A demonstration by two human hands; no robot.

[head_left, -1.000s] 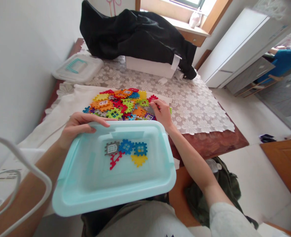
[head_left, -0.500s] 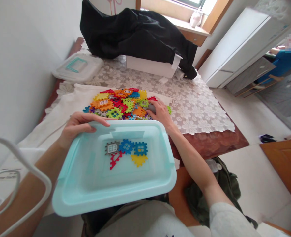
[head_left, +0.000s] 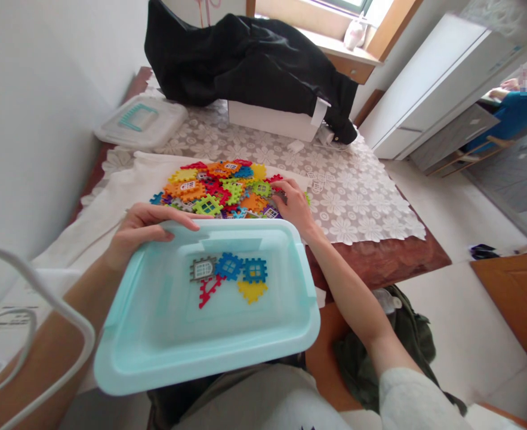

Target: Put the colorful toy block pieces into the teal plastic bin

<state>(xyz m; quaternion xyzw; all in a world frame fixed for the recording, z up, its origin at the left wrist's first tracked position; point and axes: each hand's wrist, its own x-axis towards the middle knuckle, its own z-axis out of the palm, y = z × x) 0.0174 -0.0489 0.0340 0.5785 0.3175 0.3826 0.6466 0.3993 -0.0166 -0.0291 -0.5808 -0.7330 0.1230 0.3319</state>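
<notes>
A light turquoise plastic tub [head_left: 165,352] tilts towards me at the table's front edge. My left hand [head_left: 144,230] is closed on its far left rim, thumb inside. Five interlocking toy tiles would be too many to count, so several lie in it: a grey door tile [head_left: 203,269], a blue window tile [head_left: 228,266], a red triangle [head_left: 210,291] and a yellow tile [head_left: 252,291] among them. Behind the tub is a heap of colourful building tiles [head_left: 218,186]. At the heap's right side my right hand [head_left: 295,206] has curled fingers, with a grey tile [head_left: 282,196] partly showing between thumb and forefinger.
A clear lid [head_left: 144,128] with a turquoise handle lies at the back left. Black cloth [head_left: 254,63] covers a white box [head_left: 272,122] at the back. A white cable [head_left: 73,316] loops at the left. A person in blue [head_left: 509,119] is far right.
My right hand has shifted slightly right, and its fingers have curled more around the grey tile. My left hand and the tub stay nearly in place.
</notes>
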